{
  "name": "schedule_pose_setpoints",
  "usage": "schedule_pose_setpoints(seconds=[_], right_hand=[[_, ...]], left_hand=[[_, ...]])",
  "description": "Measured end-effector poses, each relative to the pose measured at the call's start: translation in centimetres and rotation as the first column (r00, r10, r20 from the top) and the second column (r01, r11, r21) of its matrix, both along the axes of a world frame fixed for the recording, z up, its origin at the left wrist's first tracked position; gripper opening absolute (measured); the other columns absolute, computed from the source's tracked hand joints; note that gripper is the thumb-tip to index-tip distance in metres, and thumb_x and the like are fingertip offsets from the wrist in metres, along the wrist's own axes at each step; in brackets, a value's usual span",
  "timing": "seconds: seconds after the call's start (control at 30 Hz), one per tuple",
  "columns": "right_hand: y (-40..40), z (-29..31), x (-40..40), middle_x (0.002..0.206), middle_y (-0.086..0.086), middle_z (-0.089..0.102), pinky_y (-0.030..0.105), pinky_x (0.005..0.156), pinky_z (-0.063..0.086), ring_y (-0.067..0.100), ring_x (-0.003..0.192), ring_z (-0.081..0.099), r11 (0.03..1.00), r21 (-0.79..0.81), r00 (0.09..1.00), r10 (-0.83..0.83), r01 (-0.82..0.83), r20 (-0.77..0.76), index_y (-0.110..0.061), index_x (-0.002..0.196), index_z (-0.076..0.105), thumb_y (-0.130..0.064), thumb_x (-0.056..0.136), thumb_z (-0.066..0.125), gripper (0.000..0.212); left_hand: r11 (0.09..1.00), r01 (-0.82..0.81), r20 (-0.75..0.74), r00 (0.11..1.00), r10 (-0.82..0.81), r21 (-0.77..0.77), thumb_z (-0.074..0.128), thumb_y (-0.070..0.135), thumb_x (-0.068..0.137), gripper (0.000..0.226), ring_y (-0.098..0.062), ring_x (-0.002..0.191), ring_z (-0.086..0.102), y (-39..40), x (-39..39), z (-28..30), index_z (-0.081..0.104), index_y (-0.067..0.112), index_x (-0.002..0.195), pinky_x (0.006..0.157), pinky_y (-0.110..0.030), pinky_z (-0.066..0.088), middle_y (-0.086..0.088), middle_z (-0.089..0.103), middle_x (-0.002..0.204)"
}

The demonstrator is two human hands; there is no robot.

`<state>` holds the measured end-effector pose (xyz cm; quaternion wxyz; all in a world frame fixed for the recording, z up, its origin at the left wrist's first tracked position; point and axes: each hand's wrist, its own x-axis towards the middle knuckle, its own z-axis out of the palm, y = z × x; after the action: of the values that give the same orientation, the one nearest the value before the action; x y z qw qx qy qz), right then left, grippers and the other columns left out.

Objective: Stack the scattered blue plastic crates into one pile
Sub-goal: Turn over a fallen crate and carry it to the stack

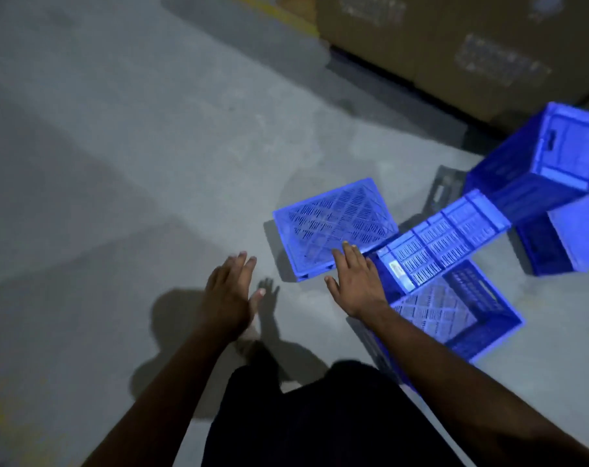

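Head view: we look down at a grey concrete floor (117,163) where bright blue plastic crates lie scattered to our right. An upturned crate (333,227) sits nearest the middle, its slotted, lattice-ribbed base facing up. Just beside it, an open crate (454,298) rests on the floor with its mesh bottom and perforated walls showing; its near wall carries a small pale label. A tall crate (539,163) stands tilted farther back to the right, a handle slot in its end wall, and another crate (569,237) lies below it at the frame's edge. None is stacked squarely on another.

Our left hand (230,291) hovers over bare floor, fingers straight and together, holding nothing. Our right hand (353,281) is spread flat with fingers extended, reaching over the near corner of the upturned crate where it meets the open crate; we cannot tell whether it touches either. Blurred brown cardboard boxes (454,45) line the far side.
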<state>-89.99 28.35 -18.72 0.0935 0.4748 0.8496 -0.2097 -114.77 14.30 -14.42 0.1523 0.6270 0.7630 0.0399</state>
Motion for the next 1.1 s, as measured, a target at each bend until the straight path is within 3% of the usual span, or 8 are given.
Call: schedule_pose_setpoints(seconds=[0.13,0.37,0.57,0.7,0.8,0.93,1.03,1.1], right_hand=[[1.2,-0.4,-5.4,0.162,0.013,0.025,0.051,0.112,0.03,0.031,0.149,0.023,0.952,-0.029,0.951,-0.305,0.304,-0.049,-0.015,0.151,0.035,-0.046,0.096,0.046,0.064],[4.2,-6.9,-10.8,0.159,0.016,0.031,0.051,0.109,0.036,0.034,0.145,0.03,0.746,-0.143,0.752,-0.659,0.651,-0.016,-0.013,0.15,0.037,-0.046,0.095,0.043,0.065],[9.5,-20.0,-13.5,0.162,0.014,0.024,0.046,0.111,0.033,0.031,0.146,0.026,0.629,-0.251,0.669,-0.733,0.736,0.122,-0.016,0.153,0.028,-0.046,0.098,0.044,0.065],[12.0,-28.6,-14.3,0.161,0.014,0.025,0.047,0.11,0.034,0.032,0.145,0.028,0.499,-0.209,0.533,-0.83,0.841,0.164,-0.015,0.152,0.03,-0.045,0.099,0.044,0.063],[13.8,-35.5,-14.6,0.16,0.016,0.027,0.049,0.11,0.035,0.034,0.144,0.031,0.466,-0.156,0.489,-0.853,0.871,0.182,-0.013,0.151,0.033,-0.045,0.098,0.045,0.063],[15.0,-44.3,-14.8,0.16,0.02,0.026,0.056,0.108,0.031,0.039,0.143,0.032,0.279,-0.01,0.276,-0.946,0.96,0.169,-0.009,0.147,0.041,-0.047,0.096,0.042,0.064],[15.0,-48.2,-15.2,0.163,0.023,0.012,0.059,0.11,0.027,0.043,0.146,0.021,0.116,-0.006,0.115,-0.975,0.993,0.189,-0.012,0.153,0.03,-0.048,0.099,0.044,0.066],[15.1,-49.6,-14.9,0.159,0.027,0.012,0.057,0.109,0.034,0.048,0.139,0.028,0.022,-0.06,0.03,-0.99,0.998,0.138,-0.013,0.155,0.024,-0.043,0.099,0.051,0.069]], left_hand=[[0.959,0.279,-0.003,0.96,-0.279,-0.048,0.048,0.046,0.091,0.065,-0.035,0.137,0.045,8.5,-7.4,0.6,0.05,0.007,0.143,0.109,-0.045,0.038,-0.016,0.047,0.149],[0.73,0.682,-0.033,0.729,-0.684,-0.055,0.047,0.046,0.097,0.063,-0.041,0.132,0.047,24.7,-13.1,-4.4,0.049,0.002,0.142,0.107,-0.048,0.038,-0.022,0.049,0.146],[0.545,0.837,0.035,0.547,-0.837,-0.052,0.061,0.035,0.093,0.061,-0.046,0.129,0.049,34.9,-14.3,-18.5,0.051,-0.005,0.138,0.105,-0.053,0.041,-0.027,0.049,0.142],[0.372,0.923,0.038,0.377,-0.925,-0.094,0.058,0.04,0.09,0.064,-0.044,0.134,0.045,39.2,-14.0,-28.4,0.051,-0.001,0.139,0.107,-0.051,0.039,-0.025,0.046,0.146],[0.252,0.964,0.043,0.256,-0.966,-0.089,0.052,0.043,0.094,0.064,-0.042,0.139,0.041,42.8,-13.1,-36.9,0.051,-0.001,0.14,0.109,-0.051,0.038,-0.024,0.043,0.15],[0.153,0.98,-0.025,0.151,-0.988,-0.126,0.05,0.048,0.095,0.068,-0.038,0.144,0.034,47.0,-12.4,-47.1,0.047,0.001,0.144,0.111,-0.05,0.031,-0.022,0.036,0.155],[0.123,0.98,-0.045,0.117,-0.992,-0.159,0.051,0.049,0.09,0.075,-0.035,0.147,0.031,48.2,-11.7,-51.0,0.041,0.002,0.148,0.114,-0.047,0.029,-0.019,0.034,0.158],[0.087,0.979,-0.013,0.086,-0.996,-0.185,0.048,0.049,0.09,0.078,-0.036,0.146,0.031,48.3,-11.0,-52.7,0.039,-0.001,0.149,0.114,-0.047,0.03,-0.021,0.033,0.157]])
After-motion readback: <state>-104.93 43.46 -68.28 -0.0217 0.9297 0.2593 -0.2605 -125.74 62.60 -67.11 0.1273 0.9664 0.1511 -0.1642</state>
